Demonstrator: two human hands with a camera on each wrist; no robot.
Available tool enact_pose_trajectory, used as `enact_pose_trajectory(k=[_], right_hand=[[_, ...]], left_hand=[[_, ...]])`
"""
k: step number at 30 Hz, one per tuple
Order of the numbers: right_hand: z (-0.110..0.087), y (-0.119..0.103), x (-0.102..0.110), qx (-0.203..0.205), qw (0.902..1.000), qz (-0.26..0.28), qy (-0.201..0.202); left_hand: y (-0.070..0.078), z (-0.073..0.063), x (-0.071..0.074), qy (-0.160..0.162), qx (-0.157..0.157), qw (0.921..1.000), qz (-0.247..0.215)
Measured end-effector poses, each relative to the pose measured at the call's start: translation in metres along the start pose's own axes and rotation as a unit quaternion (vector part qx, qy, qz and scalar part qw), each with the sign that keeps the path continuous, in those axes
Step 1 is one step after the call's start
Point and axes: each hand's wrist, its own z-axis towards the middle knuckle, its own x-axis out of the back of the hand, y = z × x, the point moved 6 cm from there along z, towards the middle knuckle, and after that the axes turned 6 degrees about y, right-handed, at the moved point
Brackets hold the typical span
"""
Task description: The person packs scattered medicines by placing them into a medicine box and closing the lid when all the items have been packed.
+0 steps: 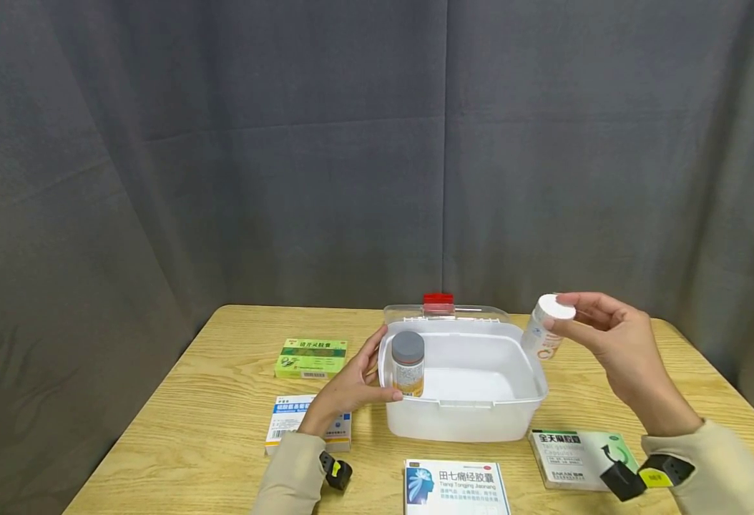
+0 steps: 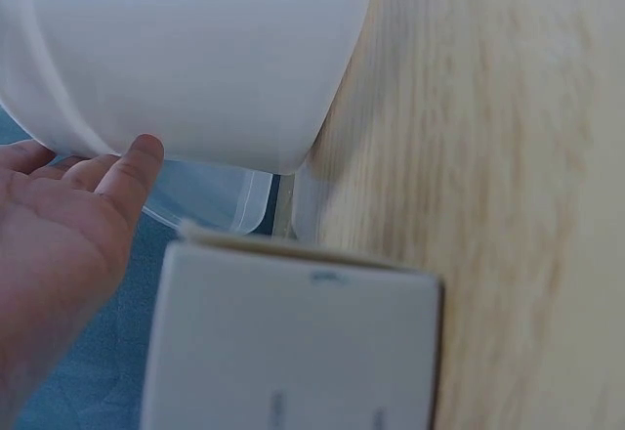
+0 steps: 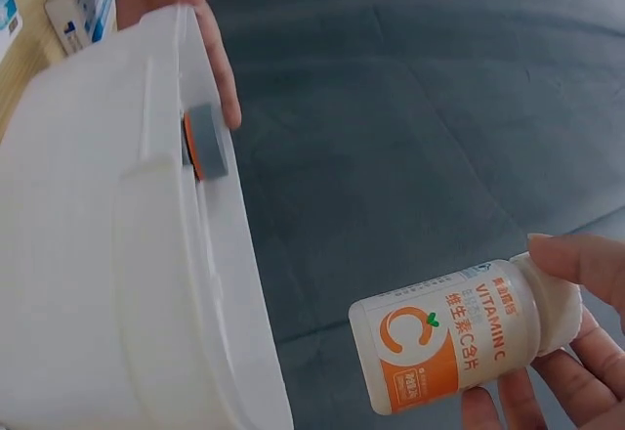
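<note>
A white plastic box point(image 1: 461, 422) with its clear lid point(image 1: 473, 312) swung back stands on the table. Inside its left end stands a grey-capped bottle point(image 1: 408, 363). My left hand point(image 1: 351, 386) grips the box's left wall, thumb over the front rim and fingers along the outside. At the box's right end, my right hand point(image 1: 615, 343) pinches a white vitamin C bottle point(image 3: 444, 337) by its cap, between thumb and fingers. That bottle is tilted and held up beside the right rim; its orange label shows in the right wrist view.
On the wooden table point(image 1: 177, 422) lie a green medicine box point(image 1: 311, 359) and a blue-and-white box point(image 1: 287, 415) at left. A white box with a blue head picture point(image 1: 456, 490) lies in front, a green-and-white capsule box point(image 1: 576, 458) at right. A grey curtain point(image 1: 325, 179) hangs behind.
</note>
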Motion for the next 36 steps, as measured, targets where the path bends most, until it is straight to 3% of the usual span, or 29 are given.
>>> enact_pose_trajectory(k=[14, 26, 36], right_hand=[[-0.01, -0.011, -0.042, 0.006, 0.9992, -0.009, -0.039], [-0.012, -0.003, -0.073, -0.009, 0.9983, -0.012, -0.056], [-0.016, 0.002, -0.094, -0.013, 0.9971, 0.017, -0.072]], left_hand=[[-0.002, 0.0, 0.001, 0.006, 0.006, 0.9999, 0.01], [0.0, -0.001, 0.0, 0.005, 0.011, 0.9999, 0.008], [0.001, -0.001, 0.0, 0.003, 0.002, 1.0, 0.006]])
